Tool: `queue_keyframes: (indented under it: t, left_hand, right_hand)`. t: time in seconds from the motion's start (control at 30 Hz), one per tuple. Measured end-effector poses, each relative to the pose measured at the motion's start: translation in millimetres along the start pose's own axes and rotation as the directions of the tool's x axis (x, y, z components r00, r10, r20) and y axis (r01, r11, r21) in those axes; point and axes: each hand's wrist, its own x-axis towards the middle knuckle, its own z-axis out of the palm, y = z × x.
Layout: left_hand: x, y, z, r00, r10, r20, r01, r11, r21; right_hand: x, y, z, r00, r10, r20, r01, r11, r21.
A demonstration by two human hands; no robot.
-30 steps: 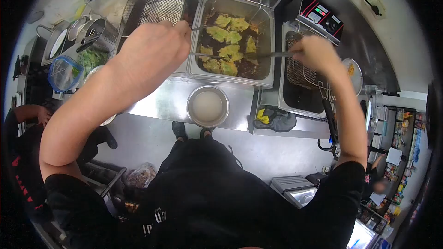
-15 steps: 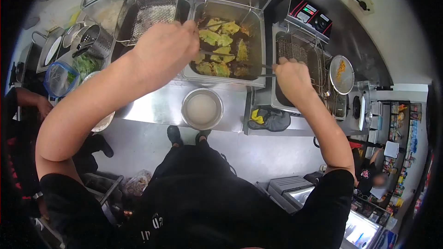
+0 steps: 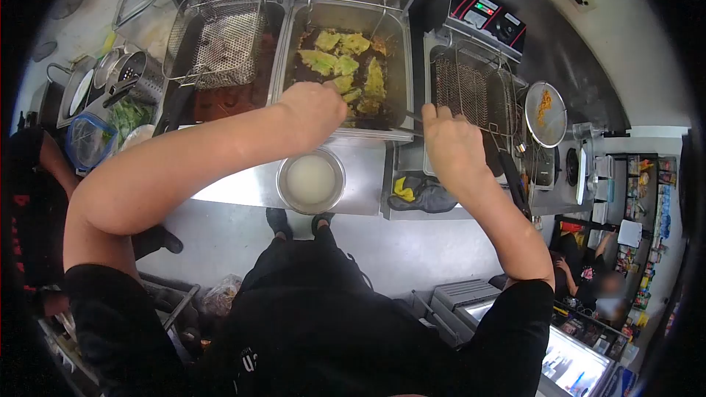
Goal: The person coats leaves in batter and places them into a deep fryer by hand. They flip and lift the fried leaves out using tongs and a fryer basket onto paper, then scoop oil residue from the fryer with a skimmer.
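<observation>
A: Where to find the green pieces point(image 3: 318, 63), taken as clock centre?
B: In the middle fryer point(image 3: 338, 11), lying in dark oil.
A: And the hands?
B: Left hand point(image 3: 316, 112) at seven o'clock, above the near rim; fingers curled together, cannot tell on what. Right hand point(image 3: 452, 141) at four, fingers bent close together around a dark tool point(image 3: 415, 116).
A: Surface and room?
B: Shiny steel counter point(image 3: 228, 191) at seven, pale floor point(image 3: 220, 242) beyond. Dark cloth point(image 3: 430, 197), partly yellow, at five. Packed shelves point(image 3: 640, 213) far out at four.
A: Counts?
B: Green pieces: at least six, some hidden. Fryers: three, with left fryer point(image 3: 246, 103) at nine, right fryer point(image 3: 428, 66) at three. Control boxes point(image 3: 485, 22): three, at ten-thirty, twelve and two. Bowl point(image 3: 311, 180) of whitish liquid: one, at six. Sieve point(image 3: 546, 114) with orange bits: one, at three.
</observation>
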Motion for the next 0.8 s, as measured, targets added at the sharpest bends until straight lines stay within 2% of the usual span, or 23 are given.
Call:
queue_keyframes:
  t: [0.1,0.27,0.3,0.33,0.37,0.43,0.5,0.53,0.6,0.63,0.7,0.8]
  left_hand:
    - [9,1,7,1.0,0.005,0.01,-0.005,0.999,0.031]
    - [-6,-8,-15,1.0,-0.012,-0.003,0.013,0.998,0.069]
    - [-14,-13,-22,0.997,-0.003,-0.073,0.011,0.993,0.116]
    - [-22,-17,-31,0.989,0.011,-0.146,0.013,0.986,0.165]
    - [-31,-21,-40,0.99,0.006,-0.142,0.018,0.986,0.168]
    - [-48,-28,-54,0.986,-0.079,-0.148,0.116,0.957,0.267]
    - [-63,-37,-59,0.976,-0.125,-0.176,0.165,0.958,0.236]
    - [-70,-40,-60,0.966,-0.167,-0.199,0.207,0.958,0.199]
    - [-81,-44,-62,0.96,-0.21,-0.186,0.246,0.95,0.193]
    - [-84,-46,-61,0.953,-0.245,-0.176,0.276,0.943,0.185]
    - [-92,-52,-58,0.953,-0.245,-0.18,0.276,0.946,0.171]
    - [-100,-55,-57,0.949,-0.245,-0.197,0.278,0.948,0.158]
  right_hand:
    - [-3,3,-5,1.0,0.01,0.0,-0.01,1.0,-0.001]
    - [-12,24,-54,0.999,-0.02,0.033,0.019,1.0,0.023]
    - [-11,25,-51,0.999,-0.028,0.031,0.027,0.999,0.034]
    - [-6,28,-48,0.999,-0.022,-0.039,0.025,0.998,0.06]
    - [0,31,-46,0.994,-0.013,-0.108,0.023,0.996,0.084]
    - [16,34,-27,0.994,-0.007,-0.11,0.02,0.993,0.116]
    - [32,40,-5,1.0,0.011,-0.028,-0.003,0.96,0.28]
    - [41,44,6,0.999,0.004,-0.031,0.005,0.96,0.282]
    - [53,54,20,0.982,0.064,0.178,-0.145,0.861,0.487]
    - [56,56,20,0.982,0.064,0.179,-0.144,0.862,0.486]
    - [59,56,16,0.828,0.136,0.543,-0.499,0.619,0.606]
    - [63,59,36,0.823,0.094,0.56,-0.514,0.545,0.663]
